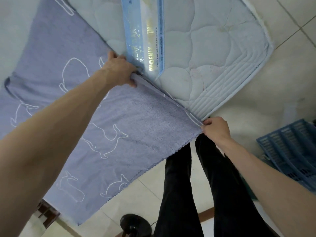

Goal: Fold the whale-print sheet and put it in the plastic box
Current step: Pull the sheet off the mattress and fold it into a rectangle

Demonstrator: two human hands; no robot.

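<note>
The whale-print sheet (68,93) is lavender blue with white whale outlines. It lies across the left part of a pale quilted mattress (213,48) and hangs over its near side. My left hand (119,71) grips the sheet's folded edge on top of the mattress. My right hand (216,128) pinches the same edge at the sheet's corner, just off the mattress corner. The edge runs taut between the two hands. The blue plastic box (289,151) with slatted walls stands on the floor at the right.
A blue label strip (145,36) with gold lettering runs across the mattress top. My legs in black trousers (196,194) stand on the tiled floor between the sheet and the box. A dark round object (135,224) sits by my feet, and a wooden piece (47,214) shows at lower left.
</note>
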